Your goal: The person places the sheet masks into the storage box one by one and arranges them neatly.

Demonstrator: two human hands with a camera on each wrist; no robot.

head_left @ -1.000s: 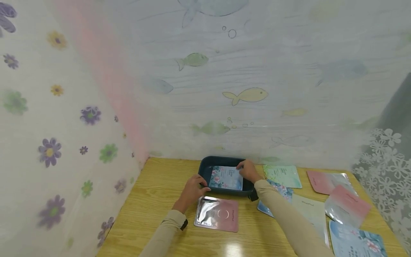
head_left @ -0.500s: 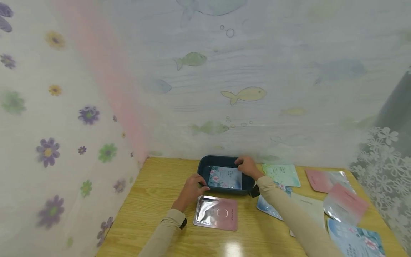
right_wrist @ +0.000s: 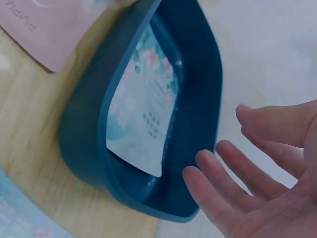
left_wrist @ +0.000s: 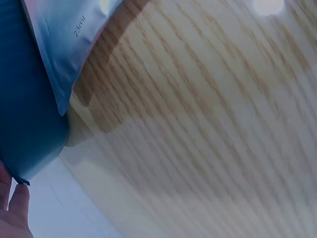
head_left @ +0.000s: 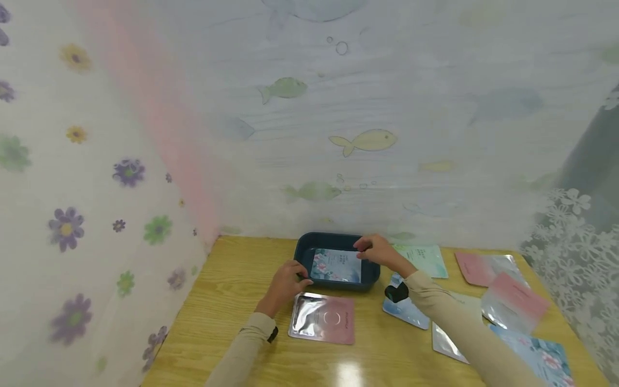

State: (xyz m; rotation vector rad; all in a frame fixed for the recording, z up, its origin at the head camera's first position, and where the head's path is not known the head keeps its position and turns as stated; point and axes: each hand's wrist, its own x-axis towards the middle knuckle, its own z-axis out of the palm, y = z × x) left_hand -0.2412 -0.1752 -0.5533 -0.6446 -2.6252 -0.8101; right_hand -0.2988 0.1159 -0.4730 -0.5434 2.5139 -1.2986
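Observation:
A dark blue tray stands at the back of the wooden table against the wall. Flat inside it lies a blue floral sachet, its print also plain in the right wrist view. My left hand pinches the tray's rim at the near left corner; in the left wrist view its fingertips meet the rim. Over the tray's right side is my right hand, fingers loose and holding nothing in the right wrist view. A pink and silver sachet lies just in front of the tray.
Right of the tray lie a green sachet, a blue one and a pale one, partly under the right forearm. Pink sachets overlap further right, beside another blue floral sachet. Patterned walls border the table.
My right hand has let go of the sachet in the tray and drawn up and away, its fingers loosening. The left hand has stayed at the rim. The head view has shifted slightly.

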